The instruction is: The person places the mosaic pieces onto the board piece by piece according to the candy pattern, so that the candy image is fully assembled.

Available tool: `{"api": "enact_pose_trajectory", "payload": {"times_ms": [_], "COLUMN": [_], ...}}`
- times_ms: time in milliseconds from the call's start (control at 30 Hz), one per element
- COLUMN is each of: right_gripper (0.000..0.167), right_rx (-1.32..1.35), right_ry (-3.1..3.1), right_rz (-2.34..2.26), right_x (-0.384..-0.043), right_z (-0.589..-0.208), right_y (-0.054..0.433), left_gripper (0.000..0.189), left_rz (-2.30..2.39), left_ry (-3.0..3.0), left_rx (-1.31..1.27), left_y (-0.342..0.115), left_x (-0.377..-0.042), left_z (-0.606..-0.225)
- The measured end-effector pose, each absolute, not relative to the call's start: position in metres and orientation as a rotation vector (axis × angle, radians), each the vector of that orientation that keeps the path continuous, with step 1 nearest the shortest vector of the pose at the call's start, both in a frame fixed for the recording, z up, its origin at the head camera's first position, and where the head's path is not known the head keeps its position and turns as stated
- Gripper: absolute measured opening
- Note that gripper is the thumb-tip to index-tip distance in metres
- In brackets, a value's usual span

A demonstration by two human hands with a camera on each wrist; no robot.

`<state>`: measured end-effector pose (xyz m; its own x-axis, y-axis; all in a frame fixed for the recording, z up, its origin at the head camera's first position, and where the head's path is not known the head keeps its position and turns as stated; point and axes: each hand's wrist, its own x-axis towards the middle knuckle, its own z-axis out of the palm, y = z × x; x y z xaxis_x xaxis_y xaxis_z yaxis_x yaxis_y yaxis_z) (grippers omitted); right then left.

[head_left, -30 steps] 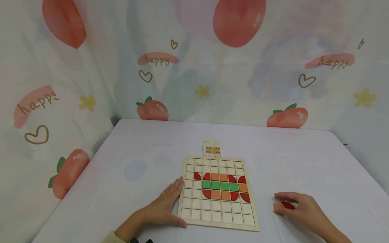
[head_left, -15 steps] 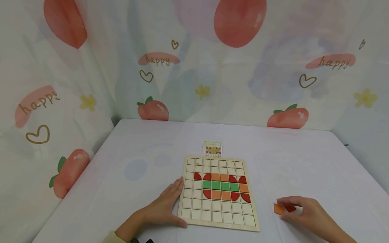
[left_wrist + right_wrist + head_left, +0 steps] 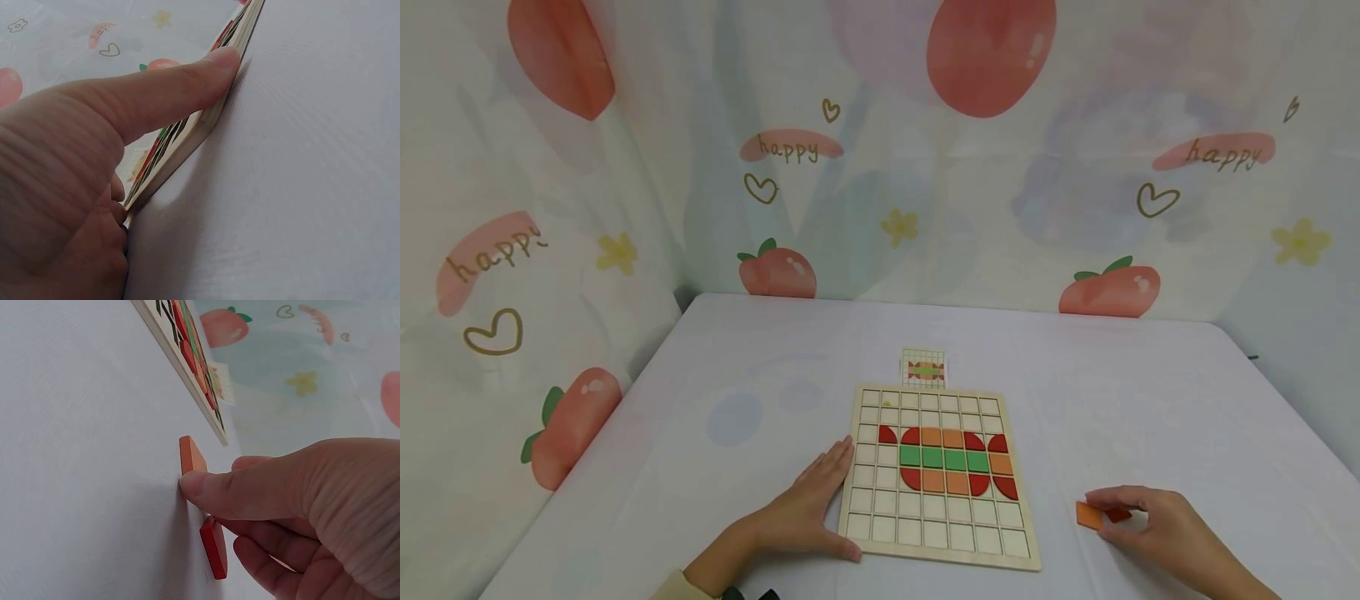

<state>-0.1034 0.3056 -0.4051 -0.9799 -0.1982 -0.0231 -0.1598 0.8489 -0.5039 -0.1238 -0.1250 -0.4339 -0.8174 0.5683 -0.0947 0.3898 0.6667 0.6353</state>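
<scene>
A wooden grid board (image 3: 925, 557) lies on the white table, several of its cells filled with red, orange and green tiles. My left hand (image 3: 801, 508) rests at its near left corner, fingers stretched along the left edge and thumb on the near edge. In the left wrist view the thumb (image 3: 181, 87) lies against the board's rim. To the right of the board, my right hand (image 3: 1157, 529) pinches an orange square tile (image 3: 1088, 516) between thumb and fingers. A red quarter-round tile (image 3: 214, 550) lies just beneath that hand, partly hidden in the head view.
A small pattern card (image 3: 924, 368) touches the far edge of the board and shows a candy-like figure in red, orange and green. Behind the table hangs a printed cloth (image 3: 925, 183), which also covers the left side.
My right hand has shifted slightly right, and its fingers have come down onto the orange tile, which has turned a little. My left hand and the board stay in place.
</scene>
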Motion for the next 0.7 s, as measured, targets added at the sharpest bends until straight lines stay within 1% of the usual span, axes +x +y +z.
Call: {"api": "enact_pose_trajectory", "payload": {"times_ms": [133, 500, 700], "right_gripper": [0.034, 0.033, 0.033], "right_rx": [-0.256, -0.277, -0.348], "right_ry": [2.935, 2.932, 2.928], "right_rz": [-0.786, -0.800, -0.806], "right_x": [-0.1041, -0.1059, -0.1075], "right_z": [-0.4060, -0.4066, -0.4088], "right_y": [0.3052, 0.3034, 0.3069], "left_gripper": [0.124, 0.124, 0.124], "left_rz": [0.890, 0.899, 0.901], "left_ry": [2.599, 2.591, 2.591], "left_rx": [0.763, 0.758, 0.765], "left_y": [-0.1250, -0.1247, -0.1250], "left_x": [-0.1239, -0.1243, -0.1244], "left_z": [-0.4339, -0.4339, -0.4338]}}
